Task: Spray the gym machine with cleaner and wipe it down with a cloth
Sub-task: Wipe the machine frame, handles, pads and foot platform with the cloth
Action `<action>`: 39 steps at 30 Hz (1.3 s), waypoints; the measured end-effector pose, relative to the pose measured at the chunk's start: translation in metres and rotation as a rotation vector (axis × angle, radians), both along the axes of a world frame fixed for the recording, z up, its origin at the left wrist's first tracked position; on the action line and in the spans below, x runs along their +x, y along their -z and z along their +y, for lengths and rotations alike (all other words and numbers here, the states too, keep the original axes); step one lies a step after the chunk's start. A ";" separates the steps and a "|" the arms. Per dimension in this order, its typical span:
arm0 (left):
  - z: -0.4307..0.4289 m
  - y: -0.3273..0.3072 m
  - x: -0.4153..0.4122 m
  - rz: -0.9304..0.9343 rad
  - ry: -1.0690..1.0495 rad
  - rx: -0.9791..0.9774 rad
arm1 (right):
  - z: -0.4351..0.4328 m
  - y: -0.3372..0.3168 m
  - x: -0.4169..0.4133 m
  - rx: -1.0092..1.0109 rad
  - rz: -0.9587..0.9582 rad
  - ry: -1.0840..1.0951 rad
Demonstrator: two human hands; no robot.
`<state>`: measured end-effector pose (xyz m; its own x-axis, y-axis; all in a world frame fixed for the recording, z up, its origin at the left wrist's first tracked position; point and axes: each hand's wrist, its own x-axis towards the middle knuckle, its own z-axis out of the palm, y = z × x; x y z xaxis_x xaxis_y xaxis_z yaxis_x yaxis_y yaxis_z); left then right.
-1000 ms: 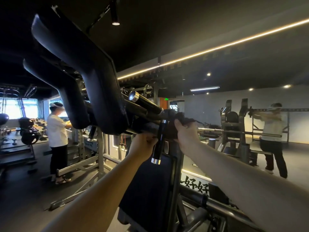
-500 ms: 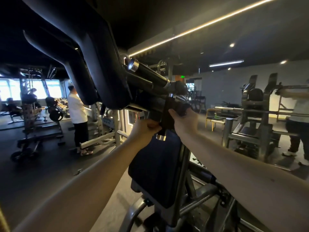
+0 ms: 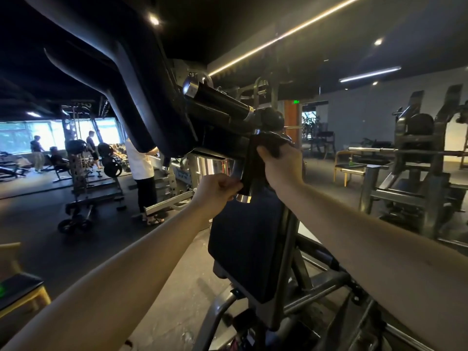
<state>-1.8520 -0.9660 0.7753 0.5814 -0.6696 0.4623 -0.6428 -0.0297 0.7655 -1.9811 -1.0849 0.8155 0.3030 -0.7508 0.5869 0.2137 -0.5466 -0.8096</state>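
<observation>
Cloth (image 3: 253,163) over machine handle (image 3: 243,198) — right hand (image 3: 281,168) gripping its top, left hand (image 3: 215,191) fingers pinching its bottom.

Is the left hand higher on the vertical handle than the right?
No, the left hand pinches the cloth near the chrome bottom of the handle; the right hand grips higher up.

Dim gym with bright windows (image 3: 17,138) and a glowing ceiling strip (image 3: 278,39).
</observation>
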 end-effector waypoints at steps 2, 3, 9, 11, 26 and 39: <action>0.001 0.005 0.001 -0.004 0.005 -0.003 | 0.001 0.016 0.002 -0.098 0.036 0.051; 0.001 0.007 0.001 0.002 0.010 -0.007 | 0.001 0.025 0.001 -0.132 0.062 0.067; 0.004 0.012 -0.006 0.106 0.000 -0.038 | 0.008 0.082 -0.015 -0.122 0.326 -0.103; 0.005 0.014 -0.008 0.135 -0.019 -0.041 | 0.001 0.075 -0.025 -0.125 0.376 -0.097; 0.009 0.020 -0.019 0.091 -0.092 -0.006 | -0.003 0.070 -0.021 -0.124 0.295 -0.161; 0.017 0.018 -0.026 0.113 -0.084 0.038 | -0.005 0.073 -0.026 -0.189 0.395 -0.184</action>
